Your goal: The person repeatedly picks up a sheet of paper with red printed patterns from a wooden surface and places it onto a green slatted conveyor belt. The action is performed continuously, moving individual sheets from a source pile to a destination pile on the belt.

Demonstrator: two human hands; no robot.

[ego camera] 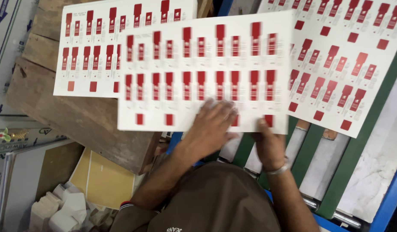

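Both hands (211,126) (269,144) apparently on printed sheet (207,68)

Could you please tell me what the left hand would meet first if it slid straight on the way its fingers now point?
The left hand lies flat on the middle white printed sheet with red labels, fingers pointing up the picture. Sliding on, it would probably just cross more of that sheet; nothing seems to stand on it.

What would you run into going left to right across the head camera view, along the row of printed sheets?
Wooden pallet → left printed sheet → middle printed sheet, with left hand then right hand on its near edge → right printed sheet.
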